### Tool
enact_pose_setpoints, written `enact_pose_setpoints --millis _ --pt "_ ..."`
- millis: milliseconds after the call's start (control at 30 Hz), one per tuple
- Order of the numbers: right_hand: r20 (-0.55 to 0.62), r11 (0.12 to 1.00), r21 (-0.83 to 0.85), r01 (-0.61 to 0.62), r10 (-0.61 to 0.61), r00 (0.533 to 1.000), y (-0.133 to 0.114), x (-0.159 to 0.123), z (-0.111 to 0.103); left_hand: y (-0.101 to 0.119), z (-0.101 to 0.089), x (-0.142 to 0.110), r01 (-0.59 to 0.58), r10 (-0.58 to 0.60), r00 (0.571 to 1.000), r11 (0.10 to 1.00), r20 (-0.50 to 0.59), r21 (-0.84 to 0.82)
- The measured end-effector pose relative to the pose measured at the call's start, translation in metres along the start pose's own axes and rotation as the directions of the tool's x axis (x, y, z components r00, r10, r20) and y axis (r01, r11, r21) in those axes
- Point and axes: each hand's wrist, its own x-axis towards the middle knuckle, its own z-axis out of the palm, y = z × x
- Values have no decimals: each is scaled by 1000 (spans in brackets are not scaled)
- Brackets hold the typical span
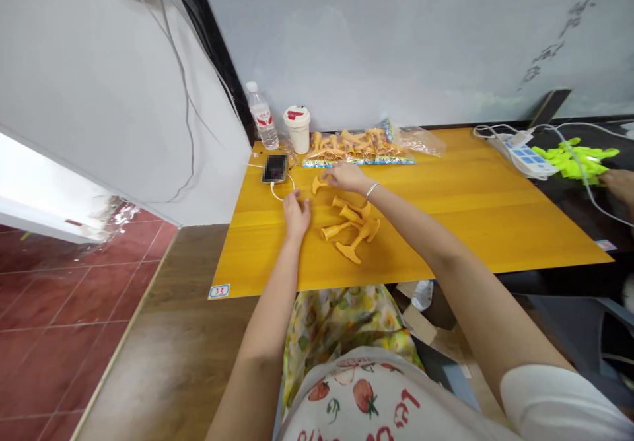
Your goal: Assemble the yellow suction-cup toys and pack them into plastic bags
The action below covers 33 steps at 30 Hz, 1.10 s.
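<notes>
My right hand (347, 177) reaches across the yellow table (446, 230), its fingers closed on one end of an orange plastic T-shaped piece (317, 185). My left hand (296, 215) rests at the table beside the white charging cable, its fingers apart and nothing visible in it. Between my forearms lies a loose pile of several similar orange pieces (354, 226), with ribbed stems and wide crossbars. Behind my right hand, clear plastic packs of more orange pieces (354, 145) line the back edge.
A phone (274, 168) on its cable lies left of the packs. Behind it stand a water bottle (263, 121) and a lidded white cup (298, 129). Farther right are a power strip (528, 157), bright green pieces (577, 158) and another person's hand (619, 185).
</notes>
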Motion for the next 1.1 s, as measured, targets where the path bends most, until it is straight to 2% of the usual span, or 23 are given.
enact_pose_setpoints --millis 67,167,267,467,733,967,1033,1100 --pt "122 999 36 0 -5 993 -2 -6 -9 0 0 0 2 -2 1000 1000 0 4" --pt "294 999 34 1 -11 956 -4 -15 -13 1 0 -1 11 -11 1000 1000 3 15" --pt "309 1000 -6 -29 30 951 -1 -27 -8 0 0 -1 28 -29 1000 999 10 16" --pt "371 997 42 -70 50 927 16 -44 1 0 -2 -1 54 -54 998 998 24 28" --pt "311 996 45 -80 62 948 33 -52 4 -2 -1 -1 44 -44 999 998 11 45" --pt "176 995 90 -34 18 984 12 -40 0 -7 1 -1 36 -36 999 999 -3 4" --pt "114 988 151 -36 19 993 6 -35 -5 -7 0 -1 44 -44 999 999 -3 -6" --pt "-14 960 278 -40 45 999 4 -31 -11 -6 0 -1 54 -54 999 999 4 -3"
